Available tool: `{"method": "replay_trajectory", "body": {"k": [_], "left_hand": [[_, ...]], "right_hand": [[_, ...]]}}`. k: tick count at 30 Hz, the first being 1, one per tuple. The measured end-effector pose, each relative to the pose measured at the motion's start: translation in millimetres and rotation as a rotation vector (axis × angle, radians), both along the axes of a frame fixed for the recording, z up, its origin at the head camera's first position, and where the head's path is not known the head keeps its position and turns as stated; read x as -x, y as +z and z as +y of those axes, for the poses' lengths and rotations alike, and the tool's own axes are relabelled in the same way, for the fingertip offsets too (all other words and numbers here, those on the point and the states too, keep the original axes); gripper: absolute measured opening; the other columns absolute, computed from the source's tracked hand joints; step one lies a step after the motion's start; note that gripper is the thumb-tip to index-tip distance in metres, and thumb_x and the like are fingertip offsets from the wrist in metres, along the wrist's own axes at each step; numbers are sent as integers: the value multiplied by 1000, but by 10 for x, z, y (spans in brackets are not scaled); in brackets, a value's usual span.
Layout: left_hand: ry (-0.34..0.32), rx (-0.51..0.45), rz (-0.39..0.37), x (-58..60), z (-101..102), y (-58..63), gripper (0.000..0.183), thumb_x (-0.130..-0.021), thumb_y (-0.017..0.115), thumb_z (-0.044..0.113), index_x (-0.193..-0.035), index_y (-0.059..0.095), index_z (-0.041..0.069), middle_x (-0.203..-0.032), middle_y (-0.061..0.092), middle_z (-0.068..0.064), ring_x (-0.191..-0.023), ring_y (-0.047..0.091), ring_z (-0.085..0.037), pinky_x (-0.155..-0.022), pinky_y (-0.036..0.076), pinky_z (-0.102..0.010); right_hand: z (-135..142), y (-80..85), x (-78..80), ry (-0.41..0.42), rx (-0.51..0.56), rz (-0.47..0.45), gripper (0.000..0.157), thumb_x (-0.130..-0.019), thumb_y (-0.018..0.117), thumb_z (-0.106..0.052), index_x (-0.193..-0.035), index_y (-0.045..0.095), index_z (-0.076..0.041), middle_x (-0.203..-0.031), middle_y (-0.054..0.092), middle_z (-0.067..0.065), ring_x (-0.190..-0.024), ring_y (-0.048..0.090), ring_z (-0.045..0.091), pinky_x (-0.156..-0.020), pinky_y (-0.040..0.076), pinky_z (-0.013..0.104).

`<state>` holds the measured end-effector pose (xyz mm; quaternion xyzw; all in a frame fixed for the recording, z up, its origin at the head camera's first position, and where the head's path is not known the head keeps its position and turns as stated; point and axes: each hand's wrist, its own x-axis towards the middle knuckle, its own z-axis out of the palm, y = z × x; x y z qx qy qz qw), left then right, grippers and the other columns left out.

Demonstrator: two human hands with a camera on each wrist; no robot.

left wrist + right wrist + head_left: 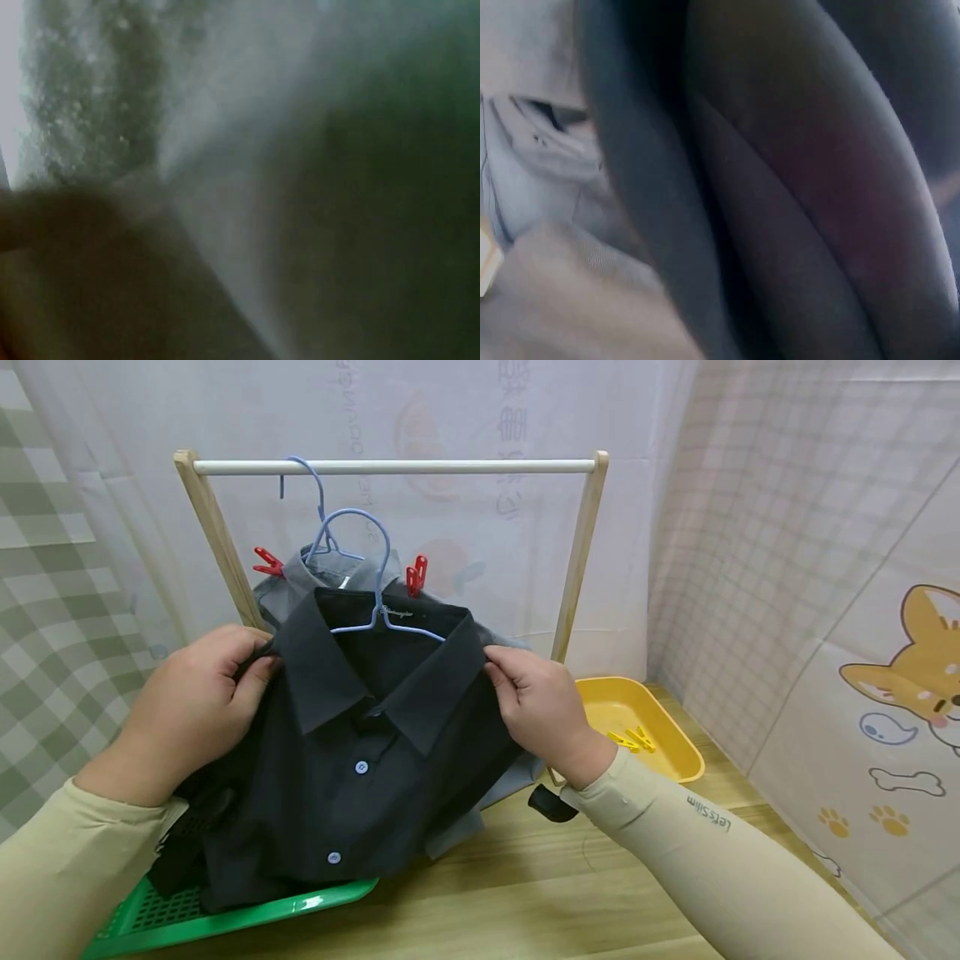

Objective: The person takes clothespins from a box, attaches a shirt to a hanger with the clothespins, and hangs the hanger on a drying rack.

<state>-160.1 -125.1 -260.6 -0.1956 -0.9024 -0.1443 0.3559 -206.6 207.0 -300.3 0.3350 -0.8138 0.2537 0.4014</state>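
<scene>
A black button-up shirt (315, 810) hangs between my two hands, with a blue wire hanger (386, 539) standing up out of its collar. My left hand (198, 702) pinches the shirt's shoulder at the left between thumb and fingers. On the other side my right hand (540, 702) pinches the opposite shoulder, just beside the collar. The hanger's hook is free, below and in front of the rod. Dark folds of the shirt (795, 180) fill most of the right wrist view. The left wrist view is too blurred to make out the hand.
Behind, a grey shirt (281, 597) with red clips (416, 575) hangs by another blue hanger (321, 497) from the rack's white rod (450, 467). A green basket (300, 906) lies under the black shirt. At right stands a yellow tray (675, 752) holding yellow clips (637, 740).
</scene>
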Motion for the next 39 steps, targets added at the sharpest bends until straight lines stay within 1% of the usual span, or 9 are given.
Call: {"method": "replay_trajectory", "body": {"k": [3,11,14,18,22,25,30,35,39], "left_hand": [[9,-9,-8,0,13,9,6,-91,57,16,-88,60,11,-83,54,-2,-69,46,-16,-60,35,-33],[50,-50,-35,28,37,55,13,-92,56,21,-95,63,10,-82,56,-5,-66,48,-20,-58,36,-35],[78,-58,-74,49,30,78,17,-93,54,26,-96,61,10,-77,56,-6,-62,48,-21,-55,35,-34],[120,-58,-158,71,9,119,26,-95,48,36,-102,58,13,-75,57,-8,-63,49,-24,-56,35,-35],[148,2,-184,92,38,149,31,-96,42,44,-91,56,17,-64,52,-6,-59,48,-23,-54,34,-34],[154,66,-150,106,110,147,32,-96,42,43,-80,53,18,-55,45,-3,-52,44,-21,-50,32,-32],[142,128,-70,126,221,79,31,-96,46,34,-73,50,15,-49,39,-1,-45,39,-19,-45,30,-31],[135,136,-9,128,293,-19,33,-95,50,30,-66,46,14,-48,36,-1,-42,35,-18,-43,28,-30],[128,131,38,126,336,-90,32,-94,51,27,-66,46,13,-48,35,-1,-40,33,-16,-41,26,-28]], "right_hand": [[83,47,4,-14,5,3,25,-92,58,-18,-112,66,-6,-103,69,6,-94,66,18,-84,52,32],[271,167,10,-54,36,27,23,-92,58,-18,-108,68,-6,-99,70,7,-88,67,20,-80,53,34],[348,206,34,-69,59,44,22,-93,57,-18,-106,69,-6,-98,70,7,-86,67,19,-79,54,34],[466,262,76,-94,86,94,20,-93,56,-18,-101,70,-7,-94,70,7,-80,66,18,-73,53,35],[585,316,90,-108,80,137,19,-93,56,-16,-99,71,-6,-92,70,7,-78,66,20,-71,53,36],[665,334,88,-123,57,149,20,-93,55,-17,-100,71,-7,-92,70,7,-79,66,19,-72,53,35],[780,281,106,-140,28,164,19,-93,55,-17,-99,70,-7,-89,69,7,-74,64,18,-68,52,33],[872,184,111,-154,0,145,19,-93,56,-16,-102,70,-8,-91,69,7,-77,65,18,-71,52,32],[921,112,116,-132,13,124,16,-91,58,-14,-101,69,-8,-92,69,6,-78,65,17,-71,52,32]]}}
